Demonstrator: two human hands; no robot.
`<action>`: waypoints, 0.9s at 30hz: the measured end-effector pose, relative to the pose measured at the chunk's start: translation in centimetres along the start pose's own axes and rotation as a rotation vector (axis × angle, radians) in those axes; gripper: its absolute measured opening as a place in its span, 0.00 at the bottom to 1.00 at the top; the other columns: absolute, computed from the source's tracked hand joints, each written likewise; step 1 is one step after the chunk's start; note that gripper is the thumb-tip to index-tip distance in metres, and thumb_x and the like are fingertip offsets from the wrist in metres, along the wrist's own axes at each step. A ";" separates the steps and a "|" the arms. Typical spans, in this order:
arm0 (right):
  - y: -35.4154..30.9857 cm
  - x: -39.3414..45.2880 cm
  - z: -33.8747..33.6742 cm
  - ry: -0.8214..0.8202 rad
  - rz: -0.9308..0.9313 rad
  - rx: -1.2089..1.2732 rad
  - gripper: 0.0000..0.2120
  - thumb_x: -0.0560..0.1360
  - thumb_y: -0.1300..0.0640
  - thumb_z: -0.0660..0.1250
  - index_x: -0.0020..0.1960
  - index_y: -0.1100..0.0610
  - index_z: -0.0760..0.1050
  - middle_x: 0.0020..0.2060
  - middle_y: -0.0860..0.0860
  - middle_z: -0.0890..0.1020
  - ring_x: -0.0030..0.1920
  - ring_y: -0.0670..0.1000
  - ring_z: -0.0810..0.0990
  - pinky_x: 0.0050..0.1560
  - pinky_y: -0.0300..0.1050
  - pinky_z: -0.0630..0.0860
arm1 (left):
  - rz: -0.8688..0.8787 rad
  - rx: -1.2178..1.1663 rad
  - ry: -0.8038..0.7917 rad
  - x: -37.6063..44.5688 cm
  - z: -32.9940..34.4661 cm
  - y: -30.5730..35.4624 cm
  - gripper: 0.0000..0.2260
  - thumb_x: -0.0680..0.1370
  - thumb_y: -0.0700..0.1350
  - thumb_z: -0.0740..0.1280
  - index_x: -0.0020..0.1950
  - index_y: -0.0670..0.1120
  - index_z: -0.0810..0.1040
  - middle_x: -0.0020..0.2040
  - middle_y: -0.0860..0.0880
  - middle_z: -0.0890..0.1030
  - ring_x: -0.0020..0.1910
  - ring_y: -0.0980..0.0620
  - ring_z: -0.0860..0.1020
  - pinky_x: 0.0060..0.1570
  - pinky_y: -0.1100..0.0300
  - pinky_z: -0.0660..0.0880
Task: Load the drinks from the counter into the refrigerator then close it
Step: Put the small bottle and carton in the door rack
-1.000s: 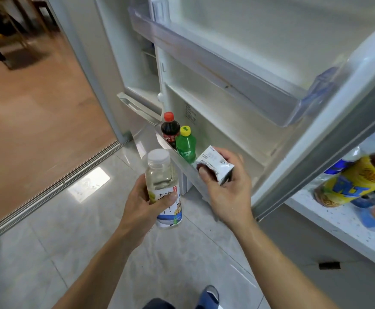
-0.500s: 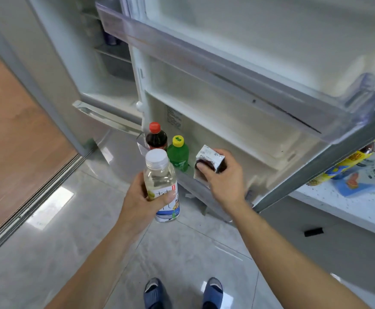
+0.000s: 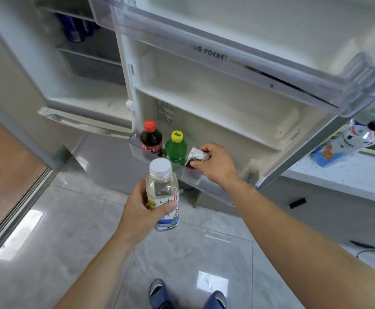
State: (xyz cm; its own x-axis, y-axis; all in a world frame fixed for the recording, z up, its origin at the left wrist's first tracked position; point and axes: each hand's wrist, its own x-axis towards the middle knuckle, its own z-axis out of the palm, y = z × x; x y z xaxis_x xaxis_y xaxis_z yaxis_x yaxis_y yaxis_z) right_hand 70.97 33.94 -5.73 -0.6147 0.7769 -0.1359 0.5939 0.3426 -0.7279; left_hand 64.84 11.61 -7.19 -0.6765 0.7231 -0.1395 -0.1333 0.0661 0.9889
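The refrigerator door stands open, with its inner side facing the camera. The lowest door bin holds two bottles standing upright side by side: a dark cola bottle with a red cap at the left and a green soda bottle with a yellow cap just to its right. The right hand reaches into the same bin immediately right of the green bottle; its grip is closed around a small drink carton with a white top and dark sides, pinched between thumb and fingers. Whether the carton rests on the bin floor cannot be determined. The left hand is positioned in front of the bin and lower in the frame; its grip is wrapped around the label section of a clear bottle with a white cap, held upright above the tiled floor and clear of the door. To the right, past the door edge, further drinks lie on the speckled white worktop. Inside the refrigerator compartment, dark blue items sit on an upper shelf; they are too blurred to identify. Two blue slippers appear at the bottom edge.
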 end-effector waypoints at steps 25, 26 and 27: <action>-1.4 -10.6 -11.2 0.358 -0.493 0.045 0.21 0.68 0.37 0.71 0.49 0.54 0.78 0.40 0.42 0.79 0.39 0.45 0.77 0.40 0.41 0.76 | 0.294 0.129 -0.432 3.7 10.5 5.6 0.28 0.66 0.38 0.81 0.61 0.57 0.77 0.53 0.59 0.83 0.51 0.62 0.81 0.46 0.69 0.77; -1.3 -10.4 -11.5 0.403 -0.509 0.036 0.21 0.69 0.38 0.72 0.49 0.54 0.78 0.40 0.42 0.79 0.39 0.45 0.77 0.40 0.42 0.76 | 0.302 0.123 -0.426 4.0 11.0 5.8 0.31 0.65 0.40 0.81 0.63 0.60 0.76 0.56 0.61 0.82 0.54 0.61 0.81 0.50 0.69 0.76; -1.2 -10.2 -11.6 0.440 -0.518 0.021 0.21 0.69 0.39 0.72 0.50 0.55 0.78 0.42 0.43 0.79 0.40 0.45 0.77 0.40 0.42 0.76 | 0.315 0.134 -0.410 4.4 11.2 5.9 0.33 0.66 0.43 0.82 0.66 0.62 0.74 0.60 0.62 0.80 0.59 0.61 0.79 0.53 0.69 0.76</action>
State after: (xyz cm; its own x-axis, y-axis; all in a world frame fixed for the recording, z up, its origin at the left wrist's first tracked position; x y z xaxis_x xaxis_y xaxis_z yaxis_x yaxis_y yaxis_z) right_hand 82.53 31.77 4.38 -0.5460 0.6594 0.5168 0.2666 0.7215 -0.6390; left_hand 69.19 22.89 -1.37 -0.3266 0.9297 0.1704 0.1421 -0.1299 0.9813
